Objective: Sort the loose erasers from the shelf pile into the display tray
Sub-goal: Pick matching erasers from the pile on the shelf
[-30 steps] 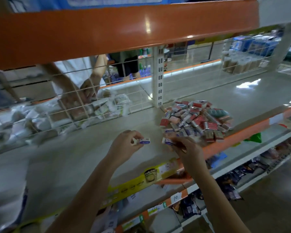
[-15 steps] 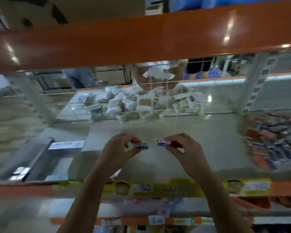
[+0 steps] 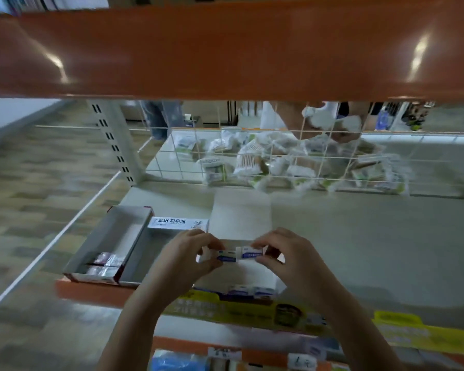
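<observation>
Left hand (image 3: 184,259) pinches eraser (image 3: 227,256); right hand (image 3: 292,261) pinches second eraser (image 3: 250,253). Both erasers touch end to end above white display tray (image 3: 241,218), left of shelf (image 3: 373,250) centre.

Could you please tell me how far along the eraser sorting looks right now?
A few erasers already sit in the white display tray. The left hand and right hand each pinch one blue-labelled eraser above it. The pile is out of view, so the remainder is unknown.

We are in a shop. Upper frame shows an orange shelf beam (image 3: 225,49); price labels (image 3: 300,361) line the bottom edge.
</observation>
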Tool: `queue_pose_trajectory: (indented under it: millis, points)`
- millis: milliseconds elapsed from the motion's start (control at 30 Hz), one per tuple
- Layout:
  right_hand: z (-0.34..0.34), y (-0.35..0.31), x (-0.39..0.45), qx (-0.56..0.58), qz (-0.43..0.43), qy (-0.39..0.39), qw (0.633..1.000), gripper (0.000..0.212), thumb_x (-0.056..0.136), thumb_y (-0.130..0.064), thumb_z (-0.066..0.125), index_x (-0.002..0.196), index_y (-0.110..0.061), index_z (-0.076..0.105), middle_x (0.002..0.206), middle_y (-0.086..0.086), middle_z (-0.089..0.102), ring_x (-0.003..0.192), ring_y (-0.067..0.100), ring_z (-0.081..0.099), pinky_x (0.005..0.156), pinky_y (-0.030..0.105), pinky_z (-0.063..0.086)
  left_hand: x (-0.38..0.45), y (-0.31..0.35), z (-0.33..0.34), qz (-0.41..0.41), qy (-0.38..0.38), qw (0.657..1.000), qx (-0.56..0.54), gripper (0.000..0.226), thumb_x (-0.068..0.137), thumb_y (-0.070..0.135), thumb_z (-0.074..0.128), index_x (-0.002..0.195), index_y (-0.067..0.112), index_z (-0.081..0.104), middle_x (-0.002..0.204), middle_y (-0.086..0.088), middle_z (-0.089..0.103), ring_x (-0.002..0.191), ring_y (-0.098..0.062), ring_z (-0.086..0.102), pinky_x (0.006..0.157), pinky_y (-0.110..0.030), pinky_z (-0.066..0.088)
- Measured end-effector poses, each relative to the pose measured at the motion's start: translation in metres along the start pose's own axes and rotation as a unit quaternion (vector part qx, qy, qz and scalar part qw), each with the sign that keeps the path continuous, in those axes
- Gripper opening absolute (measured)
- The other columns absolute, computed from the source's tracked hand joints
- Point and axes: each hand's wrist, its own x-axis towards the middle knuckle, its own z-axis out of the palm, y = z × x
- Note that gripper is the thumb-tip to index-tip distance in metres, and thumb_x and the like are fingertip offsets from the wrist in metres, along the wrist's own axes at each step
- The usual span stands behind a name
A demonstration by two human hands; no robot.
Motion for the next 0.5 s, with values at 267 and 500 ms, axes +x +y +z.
queue_pose_trajectory:
  millis: [267,500]
  points:
    - [0.024,-0.019,0.004,-0.027,0.041,-0.061,0.997,0.017,0.089,-0.024,0.061,0.105,-0.024,0.064,0.090,-0.023,0.047,0.080,-0.004,0.052,0.076,0.005,0.036,-0.003,-0.031,-0.007,0.034,-0.035,0.999,-0.023,0.020,0.079,0.029,0.072,0.094,0.038,0.063,0.091,0.026,0.054,0.080,0.004,0.050,0.068,-0.010,0.041]
    - [0.042,-0.028,0.007,-0.037,0.060,-0.107,0.992,0.020,0.089,-0.024,0.060,0.109,-0.025,0.064,0.099,-0.018,0.053,0.088,-0.004,0.048,0.076,0.007,0.037,-0.005,-0.045,-0.009,0.042,-0.032,0.998,-0.041,0.021,0.077,0.031,0.072,0.093,0.040,0.062,0.088,0.029,0.053,0.080,0.005,0.050,0.065,-0.010,0.039]
